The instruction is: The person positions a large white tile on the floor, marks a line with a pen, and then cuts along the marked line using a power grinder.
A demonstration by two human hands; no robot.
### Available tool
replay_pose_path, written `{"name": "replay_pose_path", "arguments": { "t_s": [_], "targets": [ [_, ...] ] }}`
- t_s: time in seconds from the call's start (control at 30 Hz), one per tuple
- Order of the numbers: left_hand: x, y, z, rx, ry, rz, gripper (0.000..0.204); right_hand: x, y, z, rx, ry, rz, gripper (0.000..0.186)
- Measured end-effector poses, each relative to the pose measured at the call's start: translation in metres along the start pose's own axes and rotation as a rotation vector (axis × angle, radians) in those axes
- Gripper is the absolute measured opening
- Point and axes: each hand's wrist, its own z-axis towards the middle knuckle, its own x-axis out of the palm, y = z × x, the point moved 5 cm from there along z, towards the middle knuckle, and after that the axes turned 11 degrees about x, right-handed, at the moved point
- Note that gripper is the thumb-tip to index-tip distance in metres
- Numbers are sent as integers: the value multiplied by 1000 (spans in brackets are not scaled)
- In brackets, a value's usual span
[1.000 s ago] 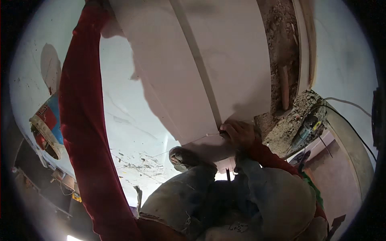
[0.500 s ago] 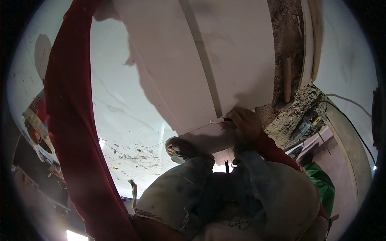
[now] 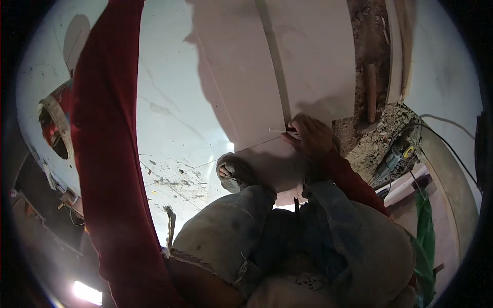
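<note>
My right hand (image 3: pixel 314 137) is closed round a thin white pen-like stick (image 3: pixel 277 130), its pale end pointing left. The hand rests low on a large pale slab (image 3: pixel 318 61), at the near end of a long narrow grey strip (image 3: pixel 272 51). Whether that strip is a straightedge or a mark on the slab I cannot tell. A thin dark line (image 3: pixel 257 145) crosses the slab just below the stick. My left arm (image 3: pixel 110 154), in a red sleeve, reaches up past the top edge, so its hand is out of sight.
My shoe (image 3: pixel 233 172) is on the floor by the slab. To the right, a trench holds a reddish pipe (image 3: pixel 371 95). An angle grinder (image 3: pixel 394 158) lies on rubble beside a black cable (image 3: pixel 454 156). Green cloth (image 3: pixel 425 241) hangs at lower right.
The whole view has shifted, so the slab and strip sit higher and further right. My right hand keeps the stick near the strip's end. My left arm still reaches forward.
</note>
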Motion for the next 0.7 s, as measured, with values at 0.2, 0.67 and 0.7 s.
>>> {"name": "replay_pose_path", "arguments": {
  "t_s": [0.2,0.67,0.7],
  "targets": [
    [-31,-82,-71,-165,335,115,76,4,-8,-6,54,-3,-71,37],
    [-91,-150,-194,121,340,-189,63,14,19,-7,49,-169,-203,56],
    [-89,-157,-192,208,312,-143,62,12,17,-9,88,-113,-204,56]
  ]
}}
